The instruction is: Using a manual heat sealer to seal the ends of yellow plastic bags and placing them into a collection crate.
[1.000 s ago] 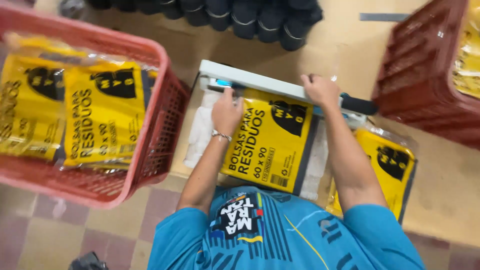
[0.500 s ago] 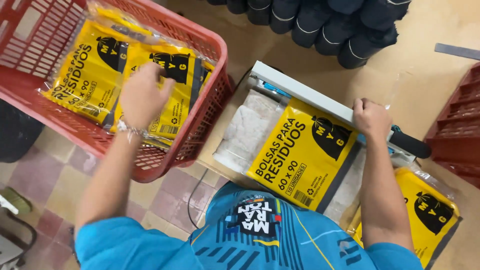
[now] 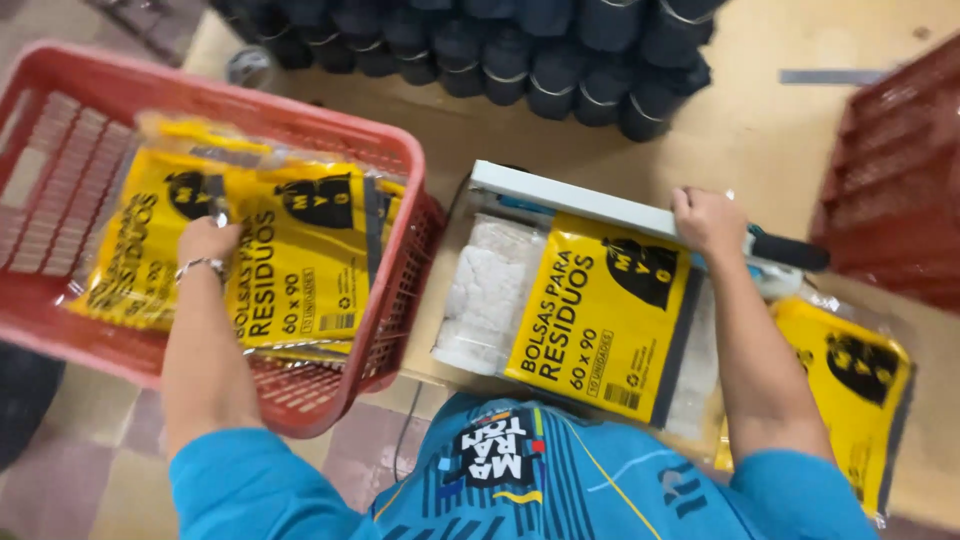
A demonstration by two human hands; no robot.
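My left hand [image 3: 205, 242] reaches into a red plastic basket [image 3: 330, 405] at the left. Its fingers curl on the top of a yellow, plastic-wrapped pack of bags [image 3: 300, 255], one of several overlapping there. My right hand [image 3: 708, 220] grips and presses down the white bar of a heat sealer [image 3: 570, 198], close to its black handle [image 3: 790, 250]. Another yellow pack [image 3: 600, 315] lies under that bar, its top edge tucked beneath it, resting on a white padded base [image 3: 485, 290].
A further yellow pack [image 3: 850, 385] lies by my right forearm on the tan table. Several dark rolls [image 3: 500, 50] are stacked along the far edge. A second red crate [image 3: 900, 190] stands at the right. A cable [image 3: 412, 420] hangs between basket and sealer.
My left hand left the pack at the sealer, swung into the basket and now curls on a pack deeper inside. The right hand stayed on the sealer bar. The view shifted left.
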